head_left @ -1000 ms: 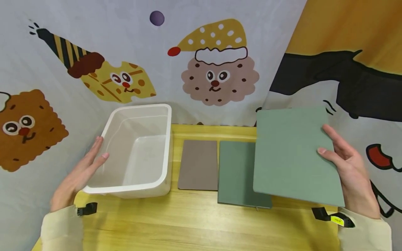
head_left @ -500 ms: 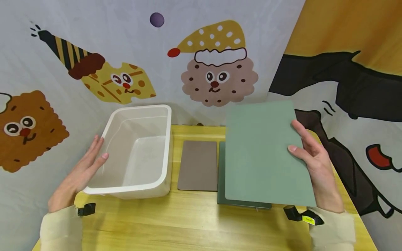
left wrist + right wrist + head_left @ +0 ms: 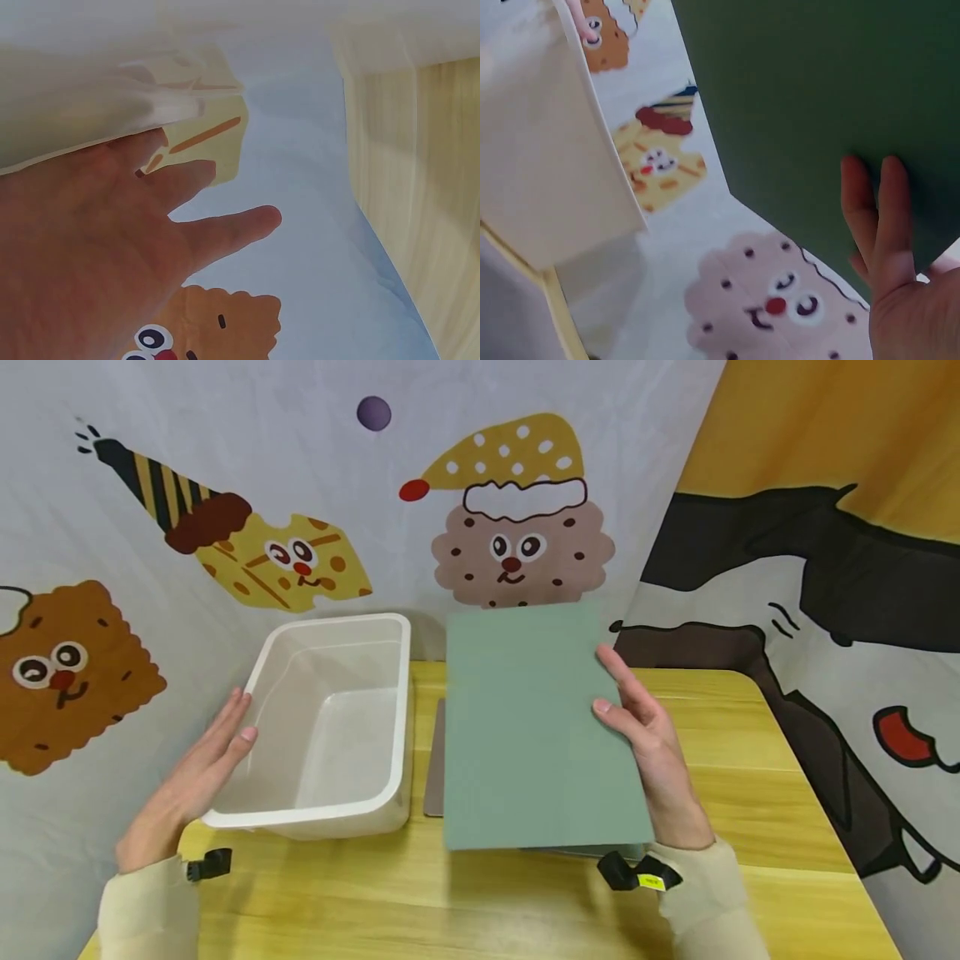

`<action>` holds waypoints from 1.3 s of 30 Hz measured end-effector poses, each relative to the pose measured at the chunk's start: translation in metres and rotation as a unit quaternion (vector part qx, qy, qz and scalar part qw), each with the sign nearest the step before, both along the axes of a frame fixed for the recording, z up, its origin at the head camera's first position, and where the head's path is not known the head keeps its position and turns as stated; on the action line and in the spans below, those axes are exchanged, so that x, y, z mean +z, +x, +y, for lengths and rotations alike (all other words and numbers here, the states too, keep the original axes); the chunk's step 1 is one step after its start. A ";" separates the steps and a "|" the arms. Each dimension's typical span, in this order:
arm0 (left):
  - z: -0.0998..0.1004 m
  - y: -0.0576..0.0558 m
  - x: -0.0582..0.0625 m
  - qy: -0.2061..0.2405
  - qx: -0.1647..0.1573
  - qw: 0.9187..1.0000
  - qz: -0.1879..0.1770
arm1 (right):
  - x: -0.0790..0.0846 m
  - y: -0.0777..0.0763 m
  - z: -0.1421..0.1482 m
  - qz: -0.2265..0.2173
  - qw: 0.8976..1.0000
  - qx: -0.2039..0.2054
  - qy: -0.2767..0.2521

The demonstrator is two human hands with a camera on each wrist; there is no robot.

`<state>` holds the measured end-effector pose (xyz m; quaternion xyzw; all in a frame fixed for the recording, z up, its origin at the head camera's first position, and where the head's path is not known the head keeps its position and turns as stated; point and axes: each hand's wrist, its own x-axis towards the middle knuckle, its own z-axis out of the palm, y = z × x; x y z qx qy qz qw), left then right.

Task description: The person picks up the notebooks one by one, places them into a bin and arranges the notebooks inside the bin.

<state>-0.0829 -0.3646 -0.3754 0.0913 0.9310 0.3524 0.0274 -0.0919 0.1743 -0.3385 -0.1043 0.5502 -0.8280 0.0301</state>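
Note:
My right hand (image 3: 648, 739) holds a thin light-green notebook-like rectangle (image 3: 536, 727) by its right edge, thumb on the face toward me and fingers behind. In the right wrist view, fingers (image 3: 896, 210) lie flat on its dark green back. It hangs tilted above the table, over a darker green notebook (image 3: 592, 850) that shows only a strip at the bottom, and partly covers a brown notebook (image 3: 433, 777). My left hand (image 3: 195, 768) rests at the left side of a white plastic bin (image 3: 401, 718), its fingers (image 3: 232, 232) nearly straight along the outside.
The bin stands on a yellow wood-grain table (image 3: 337, 902), with nothing visible inside. A printed cloth (image 3: 300, 443) with cartoon biscuits hangs behind and to the left. The table's right edge (image 3: 810, 760) slants down toward the front right.
My right hand has carried the light-green notebook leftward, from the right side to over the darker green and brown ones. My left hand stays at the bin.

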 end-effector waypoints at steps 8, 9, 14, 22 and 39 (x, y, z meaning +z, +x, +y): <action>0.005 0.002 -0.001 0.010 -0.003 1.000 0.009 | 0.008 -0.008 -0.051 -0.030 0.998 0.022 -0.047; 0.006 0.003 -0.001 0.012 -0.003 1.000 0.009 | 0.009 -0.010 -0.057 -0.028 0.998 0.026 -0.052; 0.008 0.004 -0.002 0.021 0.001 1.000 0.009 | 0.017 -0.016 -0.086 -0.010 0.995 0.056 -0.079; 0.008 0.003 -0.005 0.050 -0.010 0.999 0.018 | 0.024 -0.028 -0.129 -0.008 0.991 0.091 -0.103; 0.011 0.006 -0.005 0.077 -0.007 0.997 -0.006 | 0.001 -0.062 -0.211 -0.028 0.998 0.045 0.039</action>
